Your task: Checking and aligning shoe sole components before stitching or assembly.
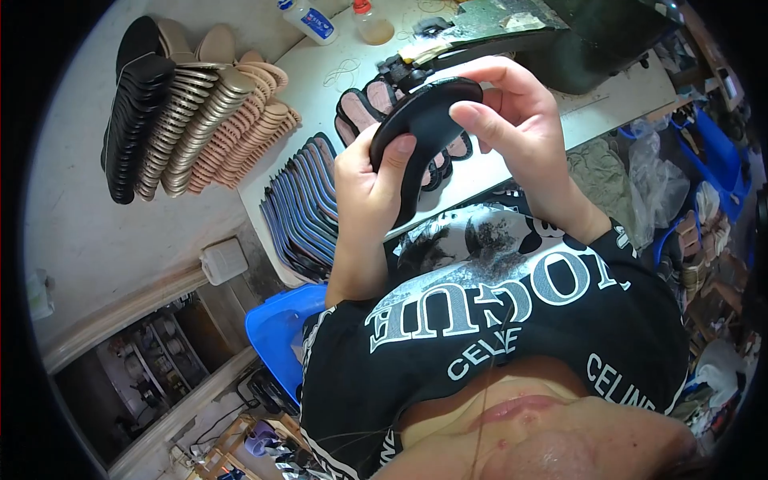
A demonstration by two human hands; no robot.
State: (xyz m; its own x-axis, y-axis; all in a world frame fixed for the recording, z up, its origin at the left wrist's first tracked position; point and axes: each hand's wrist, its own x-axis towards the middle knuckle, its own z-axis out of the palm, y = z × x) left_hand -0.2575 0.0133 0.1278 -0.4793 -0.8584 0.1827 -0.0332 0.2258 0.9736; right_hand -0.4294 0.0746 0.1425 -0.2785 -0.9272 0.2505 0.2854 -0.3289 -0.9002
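A glossy black shoe sole (418,132), curved and bent, is held up above the white table by both hands. My left hand (370,176) is closed around its left edge, thumb pressed on the smooth face. At the upper right end my right hand (520,120) grips the rim, thumb on the face and fingers behind. Under and behind the sole lie several pink pieces with black borders (358,109), partly hidden by the hands. To the left of my left hand stands a long row of dark soles (300,212) packed on edge.
Rows of black soles (144,120), gold soles (210,96) and pink soles (260,120) stand at upper left. A white bottle (308,22), a red-capped bottle (373,24) and a green machine (512,20) occupy the table's far side. A blue bin (276,328) sits below the table's left end.
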